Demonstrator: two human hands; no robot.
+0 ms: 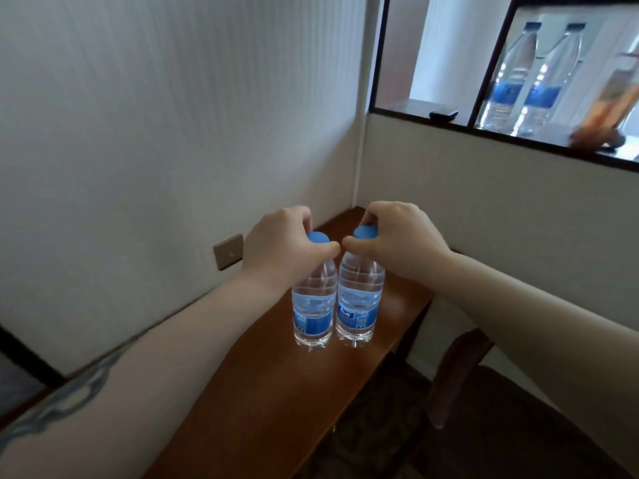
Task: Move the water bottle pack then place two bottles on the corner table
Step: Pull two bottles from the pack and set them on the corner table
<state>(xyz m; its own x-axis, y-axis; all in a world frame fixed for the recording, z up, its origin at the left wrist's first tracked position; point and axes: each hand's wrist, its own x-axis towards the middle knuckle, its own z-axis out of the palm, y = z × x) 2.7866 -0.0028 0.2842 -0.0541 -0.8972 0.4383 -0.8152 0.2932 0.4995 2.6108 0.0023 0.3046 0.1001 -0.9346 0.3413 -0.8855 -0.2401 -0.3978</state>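
Two clear water bottles with blue caps and blue labels stand upright side by side on the brown wooden corner table [262, 402]. My left hand [276, 247] grips the neck of the left bottle [314, 305] just under its cap. My right hand [397, 236] grips the cap and neck of the right bottle [359, 299]. The bottles nearly touch each other. Their bases appear to rest on the tabletop. The bottle pack is out of view.
The table sits in a corner between two pale walls. A beige wall switch plate [228, 251] is on the left wall. A black-framed mirror [432, 117] at the upper right reflects the two bottles. A dark wooden chair [456, 375] stands to the table's right.
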